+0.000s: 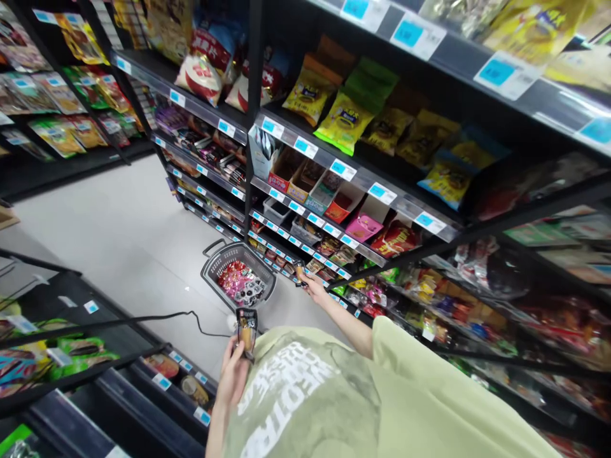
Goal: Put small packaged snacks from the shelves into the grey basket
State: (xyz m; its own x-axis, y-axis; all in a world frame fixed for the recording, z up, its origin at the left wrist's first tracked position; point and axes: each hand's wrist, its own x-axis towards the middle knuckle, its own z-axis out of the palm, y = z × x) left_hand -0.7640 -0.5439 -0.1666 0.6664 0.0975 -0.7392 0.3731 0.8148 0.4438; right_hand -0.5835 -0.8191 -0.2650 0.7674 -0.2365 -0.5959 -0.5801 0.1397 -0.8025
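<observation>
My left hand (pixel 233 369) is closed around a small black snack packet (pixel 247 332) with a tan-gold patch, held upright near my shirt. Stretched out to the right, my right hand (pixel 312 287) grips another small dark packet (pixel 300 273) by the lowest shelves. Its lettering is too small to read. Between and beyond both hands, a grey plastic shopping basket (pixel 208 280) stands on the floor. Inside it lie many small wrapped packets (pixel 236 278), red and pink ones and some black and white.
Snack shelves (pixel 329 168) run along the right with blue-and-white price tags, yellow snack bags (pixel 344 121) and open cardboard boxes (pixel 305 184). A lower rack (pixel 143 381) is close on my left. A black cable (pixel 176 314) crosses in front of it. Grey floor (pixel 124 216) extends ahead.
</observation>
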